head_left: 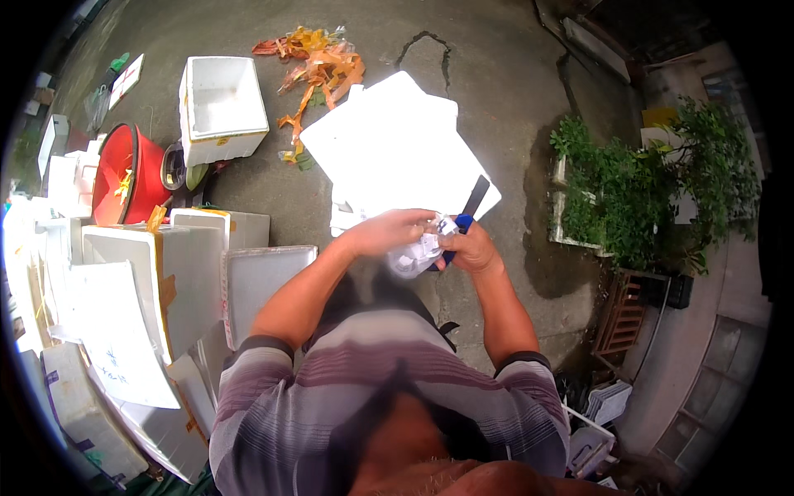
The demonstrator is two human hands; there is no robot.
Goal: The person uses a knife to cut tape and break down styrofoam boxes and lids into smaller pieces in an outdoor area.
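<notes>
Blurry left hand [389,232] and plastic bag [406,263]

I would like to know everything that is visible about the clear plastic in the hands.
The clear plastic is crumpled and looks thin, with shiny whitish patches and darker marks. It is bunched up between the left hand and the right hand, both touching it, near the white stack; a loose part bulges toward the person. Bag or wrapping, I cannot tell.

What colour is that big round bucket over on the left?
The bucket is red, inside and out; it shows best in the head view.
</notes>
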